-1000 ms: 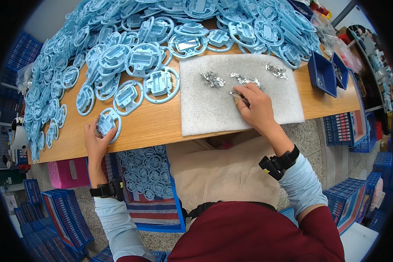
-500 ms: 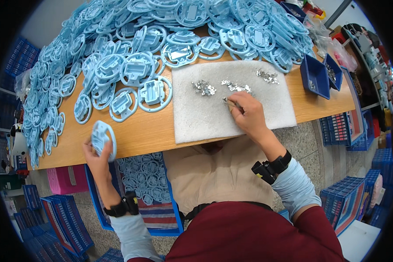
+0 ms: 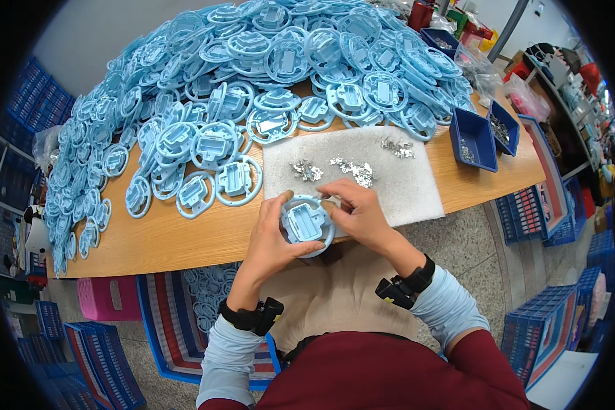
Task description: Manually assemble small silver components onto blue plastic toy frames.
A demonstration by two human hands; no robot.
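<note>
My left hand (image 3: 263,239) grips a light-blue plastic ring-shaped part (image 3: 305,224) from its left side, thumb across the near rim. A rectangular recess in the middle of the part faces up. At the part's upper right rim are the pinched fingers of my right hand (image 3: 361,213); whatever lies between them is hidden. The part is over the front edge of a white felt-like mat (image 3: 413,188). On that mat lie small shiny metal pieces in a left heap (image 3: 306,171), a middle heap (image 3: 355,172) and a right heap (image 3: 398,147).
A large pile of similar blue parts (image 3: 287,58) covers the back and left of the wooden table (image 3: 150,239). Two dark blue bins (image 3: 473,140) with small pieces stand at the right. Below the table edge is a blue crate (image 3: 158,328) holding more parts.
My left hand has brought the blue part from the left to the mat's front edge. My right hand has moved from the metal heaps down-left to the part's rim. The view has shifted slightly.
</note>
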